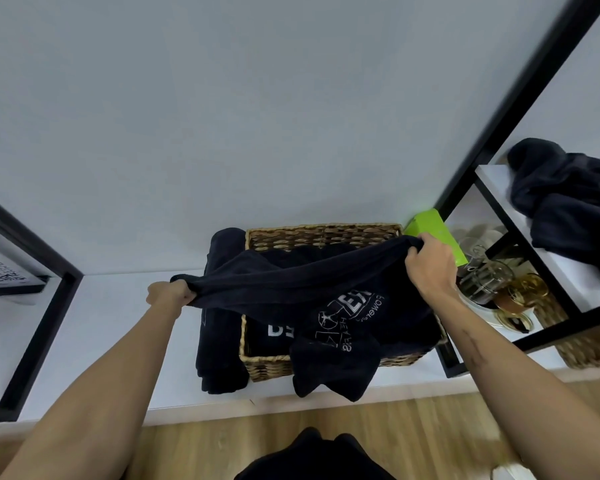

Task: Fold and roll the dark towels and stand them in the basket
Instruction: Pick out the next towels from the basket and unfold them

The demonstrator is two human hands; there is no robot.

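Above the wicker basket (pixel 326 233) on the white tabletop (pixel 111 317), left hand (pixel 168 294) and right hand (pixel 430 263) each grip an end of a dark towel (pixel 291 275), held taut (presumably for folding).

Navy towel (pixel 291 282) w/ white print, tan woven basket (pixel 323 233), green box (pixel 437 233).

white print on the dark towel (pixel 343 317) stretched over the basket (pixel 323 233) appears upside down, with "power" legible and the rest only in fragments. a qr code sits on a white card (pixel 0 275) at far left, its small text too blurred to read.
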